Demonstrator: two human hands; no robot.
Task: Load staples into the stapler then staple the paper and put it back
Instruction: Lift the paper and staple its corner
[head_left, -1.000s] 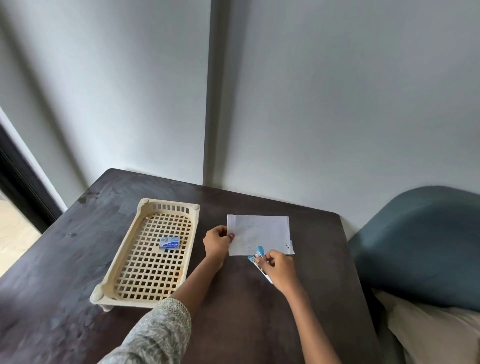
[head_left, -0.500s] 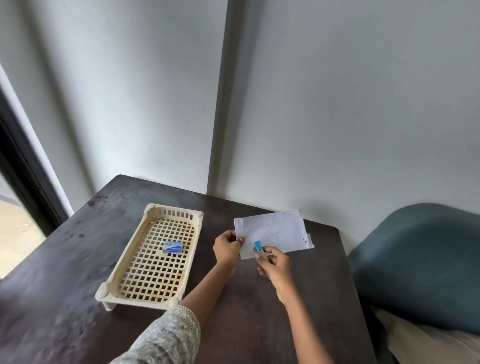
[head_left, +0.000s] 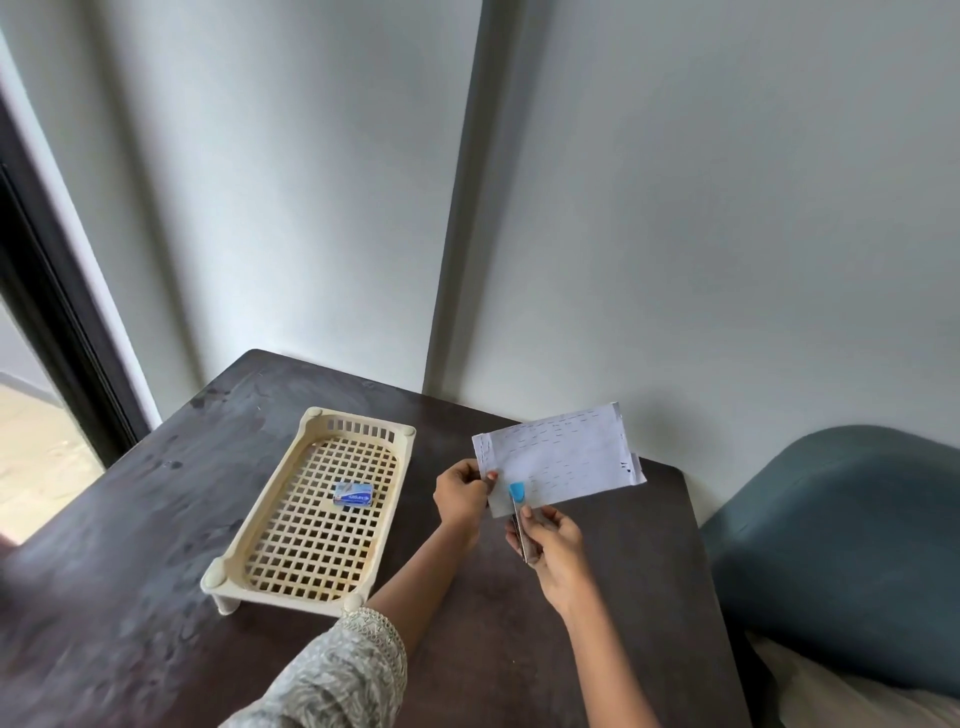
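Pinching paper (head_left: 561, 457) in left hand (head_left: 460, 493), right hand (head_left: 550, 545) gripping stapler (head_left: 518, 506), box (head_left: 354, 493) label unreadable

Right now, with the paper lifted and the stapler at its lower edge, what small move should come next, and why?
Probably squeeze the stapler shut with the right hand: its blue tip already sits over the paper, which the left hand pinches at the corner.

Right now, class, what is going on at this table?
A person holds a sheet of paper up off the dark table, the left hand pinching its lower left edge. The right hand holds a small blue-tipped stapler with its nose at the paper's bottom edge. A small blue staple box lies in the cream basket tray beside them.
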